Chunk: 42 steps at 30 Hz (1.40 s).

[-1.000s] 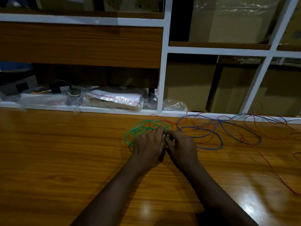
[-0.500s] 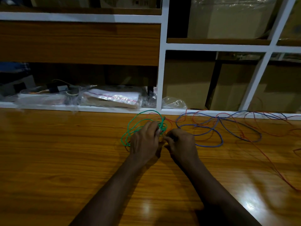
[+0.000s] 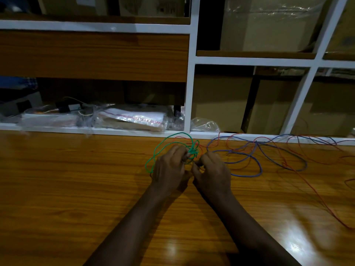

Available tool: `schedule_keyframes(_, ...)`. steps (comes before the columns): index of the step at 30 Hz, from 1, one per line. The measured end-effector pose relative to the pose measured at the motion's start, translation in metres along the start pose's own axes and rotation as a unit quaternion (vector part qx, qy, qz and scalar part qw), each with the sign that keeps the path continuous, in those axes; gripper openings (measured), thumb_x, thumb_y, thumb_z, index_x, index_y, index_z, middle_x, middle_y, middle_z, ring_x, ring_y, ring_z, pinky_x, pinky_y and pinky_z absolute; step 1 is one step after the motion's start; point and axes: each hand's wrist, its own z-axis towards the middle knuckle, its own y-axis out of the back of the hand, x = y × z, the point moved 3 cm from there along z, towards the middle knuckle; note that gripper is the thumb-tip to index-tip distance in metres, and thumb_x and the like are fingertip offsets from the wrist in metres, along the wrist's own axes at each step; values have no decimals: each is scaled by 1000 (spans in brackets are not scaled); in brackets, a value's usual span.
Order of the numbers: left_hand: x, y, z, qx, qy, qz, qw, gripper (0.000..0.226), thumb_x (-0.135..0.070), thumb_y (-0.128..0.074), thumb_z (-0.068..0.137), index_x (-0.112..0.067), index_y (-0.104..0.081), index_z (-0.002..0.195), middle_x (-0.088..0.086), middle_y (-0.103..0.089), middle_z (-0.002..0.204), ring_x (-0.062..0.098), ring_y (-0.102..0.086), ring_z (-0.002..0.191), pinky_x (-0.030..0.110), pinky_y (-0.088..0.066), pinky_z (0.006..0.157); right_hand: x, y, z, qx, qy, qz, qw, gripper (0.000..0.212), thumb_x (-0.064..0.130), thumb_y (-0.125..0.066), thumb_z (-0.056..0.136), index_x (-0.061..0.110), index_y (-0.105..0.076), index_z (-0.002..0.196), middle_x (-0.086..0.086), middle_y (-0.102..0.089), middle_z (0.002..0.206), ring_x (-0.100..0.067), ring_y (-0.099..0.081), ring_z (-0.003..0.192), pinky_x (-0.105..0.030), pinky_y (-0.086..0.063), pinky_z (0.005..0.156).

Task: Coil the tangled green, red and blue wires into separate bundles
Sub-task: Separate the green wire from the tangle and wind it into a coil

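Observation:
A green wire (image 3: 161, 146) forms a loose coil of several loops at the middle of the wooden table (image 3: 76, 189). My left hand (image 3: 170, 166) grips the coil's right side, fingers curled round the gathered strands. My right hand (image 3: 212, 171) sits just beside it with thumb and fingers pinched together near the green strands; what it pinches is hidden. To the right, a blue wire (image 3: 249, 174) lies in wide loops, tangled with a thin red wire (image 3: 315, 192) that trails off toward the table's right edge.
White-framed shelving (image 3: 189, 77) rises along the table's far edge. Its lower left bay holds plastic bags (image 3: 132, 120) with papers and small items. Cardboard boxes (image 3: 221, 100) fill the bays on the right.
The green coil has been gathered and lifted from lying flat, its loops now rising behind my left hand. Both hands stayed close together at the coil.

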Motion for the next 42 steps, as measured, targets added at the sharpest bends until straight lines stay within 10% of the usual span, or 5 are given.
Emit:
schedule_keyframes(16, -13, 0, 0, 41, -31, 28, 998, 10, -24, -49, 89, -16, -48, 82, 3, -55, 75, 27, -54, 56, 31, -33, 47, 2, -2, -1, -27, 11, 54, 998, 12, 15, -60, 81, 11, -55, 72, -5, -51, 71, -19, -45, 64, -29, -31, 53)
schedule_keyframes(28, -8, -5, -1, 85, -53, 55, 993, 21, -29, -48, 85, -15, -56, 72, 2, -60, 66, 25, -57, 57, 28, -31, 48, -9, 14, 20, 12, -233, 371, 899, 48, -14, -69, 74, 32, -63, 85, 2, -67, 77, -12, -65, 72, -21, -54, 59)
schedule_keyframes(31, -7, -12, -4, 111, -57, 65, 990, 18, -31, -53, 86, -18, -57, 75, 1, -62, 67, 26, -59, 60, 32, -36, 51, -15, 14, 20, 31, -238, 346, 907, 48, -17, -68, 72, 29, -64, 84, 4, -67, 78, -20, -68, 77, -33, -57, 67)
schedule_keyframes(36, -7, -18, -9, 138, -77, 89, 983, 18, -17, -78, 72, -17, -62, 80, 2, -63, 70, 27, -60, 59, 31, -41, 47, -14, 17, 21, 64, -240, 283, 926, 33, -14, -70, 71, 15, -70, 87, 7, -66, 76, 3, -59, 62, -5, -43, 55)
schedule_keyframes(42, -10, -17, -10, 124, -100, 81, 984, 13, -19, -75, 77, -16, -62, 80, 4, -64, 69, 30, -60, 58, 31, -44, 45, -17, 12, 19, 134, -230, 229, 936, 18, -7, -70, 77, 8, -77, 86, -6, -69, 80, 3, -57, 55, -10, -45, 52)
